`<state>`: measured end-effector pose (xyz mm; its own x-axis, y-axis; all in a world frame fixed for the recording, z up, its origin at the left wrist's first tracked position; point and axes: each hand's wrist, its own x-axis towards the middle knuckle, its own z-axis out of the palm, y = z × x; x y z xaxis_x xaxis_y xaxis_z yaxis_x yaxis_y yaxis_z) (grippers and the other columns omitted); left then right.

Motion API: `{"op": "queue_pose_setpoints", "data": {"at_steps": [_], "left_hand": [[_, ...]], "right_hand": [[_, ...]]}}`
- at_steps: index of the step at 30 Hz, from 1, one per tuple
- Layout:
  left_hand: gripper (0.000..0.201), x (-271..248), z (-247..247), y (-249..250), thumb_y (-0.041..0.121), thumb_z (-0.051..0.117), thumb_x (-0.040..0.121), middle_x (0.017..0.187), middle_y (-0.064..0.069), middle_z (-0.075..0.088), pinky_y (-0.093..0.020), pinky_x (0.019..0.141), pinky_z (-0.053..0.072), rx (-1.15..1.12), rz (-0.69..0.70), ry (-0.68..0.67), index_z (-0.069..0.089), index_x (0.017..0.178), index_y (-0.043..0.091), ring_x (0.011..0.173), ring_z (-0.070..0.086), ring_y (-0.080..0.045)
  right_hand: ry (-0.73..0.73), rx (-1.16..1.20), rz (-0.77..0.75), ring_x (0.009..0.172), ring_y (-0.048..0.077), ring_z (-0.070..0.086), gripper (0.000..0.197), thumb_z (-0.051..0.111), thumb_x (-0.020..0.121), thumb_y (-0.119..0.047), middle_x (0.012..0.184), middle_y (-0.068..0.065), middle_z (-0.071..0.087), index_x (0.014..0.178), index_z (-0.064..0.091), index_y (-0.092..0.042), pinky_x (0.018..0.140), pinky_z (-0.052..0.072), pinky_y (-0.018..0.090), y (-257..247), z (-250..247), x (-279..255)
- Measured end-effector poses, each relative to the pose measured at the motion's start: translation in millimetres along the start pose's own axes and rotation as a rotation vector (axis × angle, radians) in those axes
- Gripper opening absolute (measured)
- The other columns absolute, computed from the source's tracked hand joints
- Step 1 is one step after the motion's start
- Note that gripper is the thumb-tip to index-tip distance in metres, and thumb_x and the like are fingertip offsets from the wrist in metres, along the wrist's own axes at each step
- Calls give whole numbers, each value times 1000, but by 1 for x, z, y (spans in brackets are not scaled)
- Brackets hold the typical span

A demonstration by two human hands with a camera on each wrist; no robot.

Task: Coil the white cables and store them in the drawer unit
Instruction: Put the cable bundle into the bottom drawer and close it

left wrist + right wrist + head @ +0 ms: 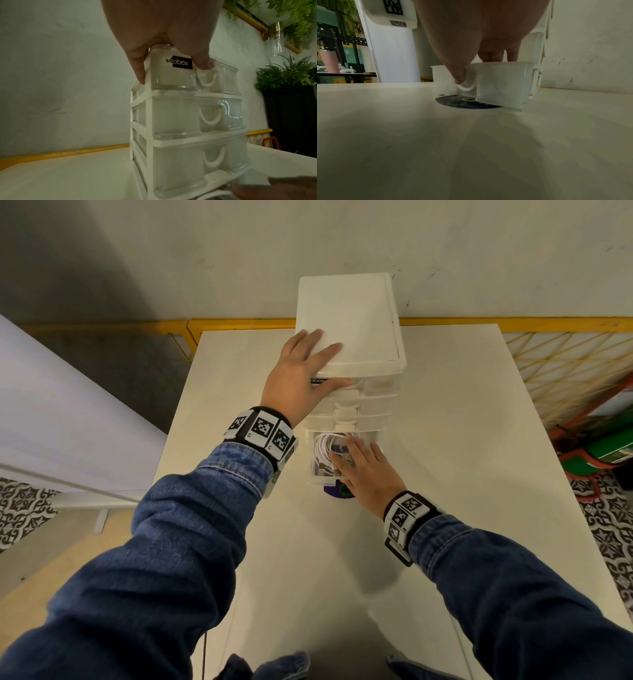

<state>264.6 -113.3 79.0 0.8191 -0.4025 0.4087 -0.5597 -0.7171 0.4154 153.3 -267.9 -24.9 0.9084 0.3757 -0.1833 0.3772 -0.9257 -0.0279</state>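
Observation:
The white drawer unit (349,316) stands at the back of the white table (462,474). My left hand (318,364) lies on its lid, with the thumb (204,63) down over the top drawer's front and a finger down the left side. The clear bottom drawer (311,474) is pulled out toward me. A coiled white cable (323,445) lies inside it. My right hand (363,467) reaches over the drawer's front wall (501,81), fingers inside and thumb (458,75) against the white handle (467,88). The upper drawers (171,119) are pushed in.
A dark round sticker (464,104) lies on the table, partly under the pulled-out drawer. A yellow rail (239,323) runs behind the table below the wall. A yellow wire grid (561,371) and a green and red object (603,453) stand to the right, a white panel (51,412) to the left.

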Motion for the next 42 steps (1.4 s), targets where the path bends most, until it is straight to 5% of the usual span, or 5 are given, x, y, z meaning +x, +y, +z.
{"op": "queue_pose_setpoints", "data": {"at_steps": [11,21,26,30,42], "left_hand": [[75,-1,0,1,70,36,78,143,-15,46,-39,106,34,4,-2,9,57,129,20,136,33,-34],[71,-1,3,-1,68,39,80,141,-15,47,-38,105,35,17,10,35,57,128,20,135,35,-35],[69,-1,3,-2,66,41,80,141,-15,47,-39,104,36,11,9,41,58,128,20,135,35,-35],[66,-1,5,-2,64,44,81,141,-15,47,-38,104,36,8,7,50,58,128,20,135,35,-35],[66,-1,5,-1,64,46,80,141,-15,47,-38,104,37,4,0,60,58,128,20,135,35,-35]], "right_hand": [[-77,-15,50,144,31,5,60,37,96,-32,156,15,6,146,6,-18,117,2,50,4,-17,15],[27,-123,85,135,37,27,69,50,88,-19,148,22,28,144,11,-6,114,17,51,-5,-6,24],[193,-148,29,92,34,67,66,71,70,-17,120,25,61,130,46,-3,91,48,48,3,2,18],[265,-48,30,96,31,63,51,46,86,-47,120,14,63,124,50,-12,87,47,46,9,-2,13],[208,78,127,105,34,52,47,36,92,-35,119,17,53,129,43,-7,92,40,49,-3,-8,23]]}}
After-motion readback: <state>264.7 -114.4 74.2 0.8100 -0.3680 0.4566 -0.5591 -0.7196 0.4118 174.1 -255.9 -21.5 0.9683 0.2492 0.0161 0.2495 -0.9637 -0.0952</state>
